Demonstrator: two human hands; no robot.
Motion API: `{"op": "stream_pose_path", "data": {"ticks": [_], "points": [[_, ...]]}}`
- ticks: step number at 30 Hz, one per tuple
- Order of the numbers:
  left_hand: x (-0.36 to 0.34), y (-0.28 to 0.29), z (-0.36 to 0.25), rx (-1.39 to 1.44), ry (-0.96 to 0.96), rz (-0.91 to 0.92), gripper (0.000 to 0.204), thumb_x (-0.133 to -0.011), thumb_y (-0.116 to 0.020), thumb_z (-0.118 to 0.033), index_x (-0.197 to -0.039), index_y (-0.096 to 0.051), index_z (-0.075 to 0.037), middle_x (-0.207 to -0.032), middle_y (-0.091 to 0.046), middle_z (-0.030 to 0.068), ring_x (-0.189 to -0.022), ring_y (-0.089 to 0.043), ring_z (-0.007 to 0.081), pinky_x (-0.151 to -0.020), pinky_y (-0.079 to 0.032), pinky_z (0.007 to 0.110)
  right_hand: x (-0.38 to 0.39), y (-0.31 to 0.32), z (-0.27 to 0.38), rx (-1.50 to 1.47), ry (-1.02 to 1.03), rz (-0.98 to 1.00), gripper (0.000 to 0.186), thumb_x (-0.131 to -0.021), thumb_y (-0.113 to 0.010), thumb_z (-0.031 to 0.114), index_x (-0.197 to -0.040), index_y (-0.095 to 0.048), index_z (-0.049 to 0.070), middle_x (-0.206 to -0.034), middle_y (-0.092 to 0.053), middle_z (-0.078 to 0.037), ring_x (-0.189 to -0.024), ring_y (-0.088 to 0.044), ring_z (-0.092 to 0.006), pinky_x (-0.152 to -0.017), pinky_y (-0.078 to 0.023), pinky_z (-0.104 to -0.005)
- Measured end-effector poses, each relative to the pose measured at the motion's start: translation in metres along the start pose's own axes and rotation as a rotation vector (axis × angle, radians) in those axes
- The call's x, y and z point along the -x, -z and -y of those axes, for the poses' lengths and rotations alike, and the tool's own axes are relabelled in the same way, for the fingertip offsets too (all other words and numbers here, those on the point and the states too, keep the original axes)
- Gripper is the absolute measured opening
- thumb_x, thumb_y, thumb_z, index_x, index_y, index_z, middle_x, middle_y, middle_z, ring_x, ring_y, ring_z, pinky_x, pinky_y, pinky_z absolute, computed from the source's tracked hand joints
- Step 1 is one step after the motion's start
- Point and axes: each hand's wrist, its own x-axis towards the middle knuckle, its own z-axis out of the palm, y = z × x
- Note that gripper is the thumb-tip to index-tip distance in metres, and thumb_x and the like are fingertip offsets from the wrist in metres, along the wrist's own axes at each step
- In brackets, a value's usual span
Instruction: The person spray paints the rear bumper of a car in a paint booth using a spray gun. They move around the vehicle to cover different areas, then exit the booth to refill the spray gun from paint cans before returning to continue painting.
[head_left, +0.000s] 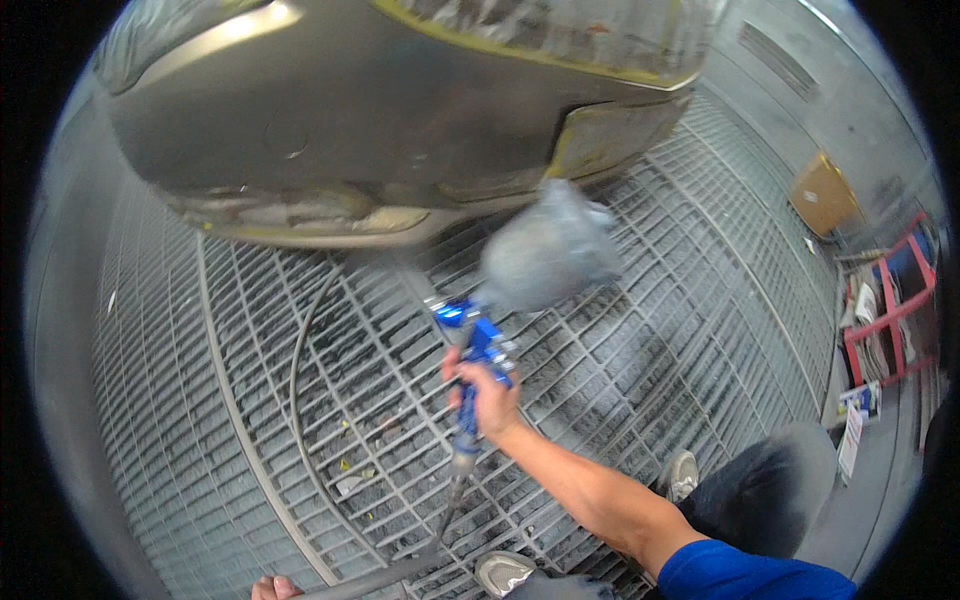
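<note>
My right hand (487, 398) is wrapped round the handle of a blue spray gun (487, 345), its nozzle end toward the car. On top of the gun sits a paint cup (550, 250), pale and blurred, seemingly covered in film. A faint haze shows between the nozzle and the bumper's lower edge. From the handle an air hose (395, 574) drops and bends toward my left hand (275, 588). Only a few curled fingers of that hand show at the bottom edge, closed by the hose. Ahead is a grey-brown car bumper (360, 130), close above the gun.
Yellow masking tape (560, 62) and clear film border the bumper. Underfoot is a metal floor grating (690, 290), with a thin hose (297, 390) lying on it. A red rack (890, 320) and a cardboard piece (825, 195) stand by the right wall. My shoes are near the bottom.
</note>
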Motion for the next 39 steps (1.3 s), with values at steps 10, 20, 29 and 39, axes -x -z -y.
{"op": "stream_pose_path", "data": {"ticks": [10,20,29,39], "points": [[-0.007,-0.027,-0.014,0.158,0.192,0.138,0.018,-0.094,-0.059,-0.002,-0.079,-0.05,-0.006,-0.072,-0.046,0.0013,-0.061,-0.04,0.0104,-0.054,-0.033,0.028,-0.009,0.005,0.206,0.498,0.029,0.332,0.043,-0.088,-0.06,0.009,-0.13,-0.055,0.003,-0.109,-0.066,-0.006,-0.091,-0.065,-0.0131,-0.054,-0.059,-0.0275],[0.067,-0.116,-0.087,0.309,0.143,0.039,0.042,-0.09,-0.065,-0.006,-0.066,-0.031,-0.013,-0.064,-0.027,-0.0054,-0.06,-0.028,0.0046,-0.052,-0.019,0.025,-0.025,0.048,0.366,0.499,0.108,0.396,0.022,-0.084,-0.061,0.008,-0.106,-0.063,0.002,-0.095,-0.067,-0.007,-0.076,-0.064,-0.0118,-0.054,-0.054,-0.0263],[0.144,-0.161,-0.144,0.118,-0.052,0.282,0.05,-0.084,-0.07,-0.008,-0.059,-0.026,-0.014,-0.055,-0.028,-0.0048,-0.053,-0.027,0.006,-0.049,-0.018,0.028,-0.075,0.152,0.437,0.548,0.178,0.336,0.012,-0.082,-0.061,0.009,-0.091,-0.064,0.001,-0.077,-0.064,-0.005,-0.061,-0.056,-0.0085,-0.045,-0.043,-0.0224],[0.241,-0.277,-0.249,-0.32,0.058,0.634,0.032,-0.083,-0.068,-0.004,-0.063,-0.045,-0.007,-0.061,-0.042,-0.0047,-0.06,-0.037,0.0069,-0.054,-0.03,0.027,-0.134,0.279,0.545,0.702,0.254,0.213,0.017,-0.078,-0.059,0.008,-0.091,-0.064,-0.001,-0.076,-0.064,-0.007,-0.062,-0.058,-0.0106,-0.044,-0.042,-0.0235]]}}
